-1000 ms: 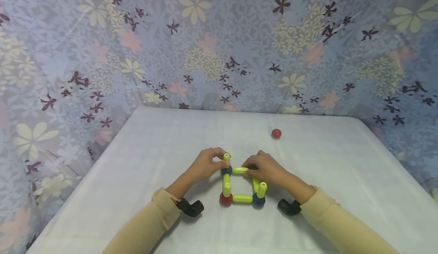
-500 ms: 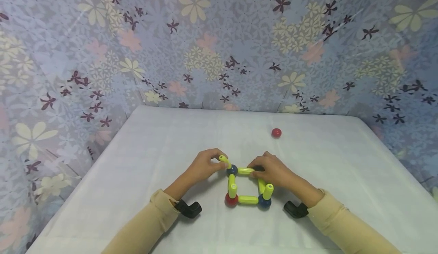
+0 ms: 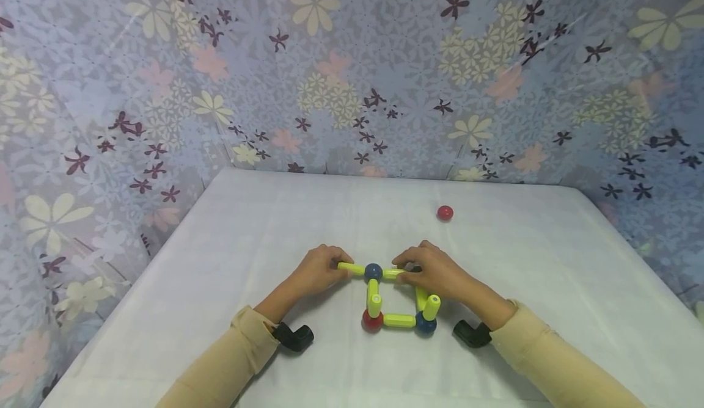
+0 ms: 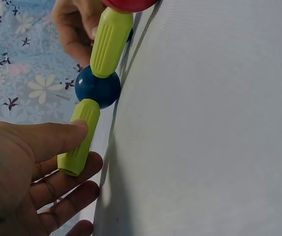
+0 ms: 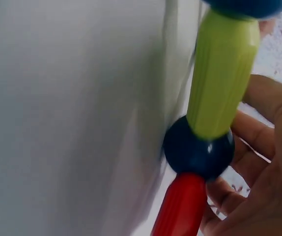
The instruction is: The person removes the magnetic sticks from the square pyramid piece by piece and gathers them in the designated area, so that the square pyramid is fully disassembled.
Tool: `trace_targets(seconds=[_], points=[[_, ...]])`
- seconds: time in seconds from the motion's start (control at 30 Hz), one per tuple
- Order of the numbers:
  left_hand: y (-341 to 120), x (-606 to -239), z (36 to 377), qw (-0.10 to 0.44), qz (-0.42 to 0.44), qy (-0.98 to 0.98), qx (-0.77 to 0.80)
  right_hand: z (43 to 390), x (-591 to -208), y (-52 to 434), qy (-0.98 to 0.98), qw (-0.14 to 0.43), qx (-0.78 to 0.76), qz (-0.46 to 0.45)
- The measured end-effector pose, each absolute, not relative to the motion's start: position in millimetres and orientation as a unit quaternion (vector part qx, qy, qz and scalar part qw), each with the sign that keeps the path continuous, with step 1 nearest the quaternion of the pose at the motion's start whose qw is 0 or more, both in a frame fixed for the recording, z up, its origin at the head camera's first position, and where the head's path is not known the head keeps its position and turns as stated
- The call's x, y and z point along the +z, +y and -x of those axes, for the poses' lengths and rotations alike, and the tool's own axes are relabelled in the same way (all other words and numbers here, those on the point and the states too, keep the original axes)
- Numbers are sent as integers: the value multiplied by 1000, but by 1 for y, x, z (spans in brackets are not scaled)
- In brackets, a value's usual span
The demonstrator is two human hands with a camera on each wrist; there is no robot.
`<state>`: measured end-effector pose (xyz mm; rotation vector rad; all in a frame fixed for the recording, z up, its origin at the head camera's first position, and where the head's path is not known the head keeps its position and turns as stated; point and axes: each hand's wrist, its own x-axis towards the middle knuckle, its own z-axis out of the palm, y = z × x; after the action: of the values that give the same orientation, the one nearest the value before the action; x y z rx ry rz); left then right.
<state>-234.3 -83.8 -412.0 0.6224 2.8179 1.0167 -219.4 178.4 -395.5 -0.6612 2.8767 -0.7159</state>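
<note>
A square of yellow-green rods and balls, like a magnetic building set, sits on the table. My left hand (image 3: 319, 270) pinches a yellow-green rod (image 4: 80, 138) between thumb and fingers. That rod points left from the far-left blue ball (image 3: 373, 272). At the far-right corner my right hand (image 3: 434, 269) grips a blue ball (image 5: 198, 147), hidden in the head view. A red rod (image 5: 181, 206) joins this ball in the right wrist view. A red ball (image 3: 372, 320) and another blue ball (image 3: 426, 323) form the near corners, each with a rod standing up.
A loose red ball (image 3: 445, 213) lies farther back, right of centre. White cloth covers the table (image 3: 286, 212). Flowered fabric (image 3: 352, 72) hangs behind and to the sides. Black wrist mounts (image 3: 295, 337) sit at both cuffs.
The rod in my left hand has tipped from upright to pointing left, its ball end still at the blue ball. The square has shifted slightly right, with my right hand keeping hold.
</note>
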Motion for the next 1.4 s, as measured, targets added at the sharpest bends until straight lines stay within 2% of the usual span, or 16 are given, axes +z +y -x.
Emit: trace_targets(seconds=[0.4, 1.03, 1.2, 1.4], points=[[-84, -409, 233, 43, -212, 918, 331, 230, -393, 149, 929, 83, -246, 265], [-98, -416, 237, 28, -191, 912, 362, 233, -397, 153, 932, 89, -235, 261], [-103, -414, 245, 20, -176, 908, 380, 234, -398, 156, 933, 91, -236, 254], [-92, -415, 279, -15, -167, 920, 353, 233, -397, 154, 931, 99, -247, 250]])
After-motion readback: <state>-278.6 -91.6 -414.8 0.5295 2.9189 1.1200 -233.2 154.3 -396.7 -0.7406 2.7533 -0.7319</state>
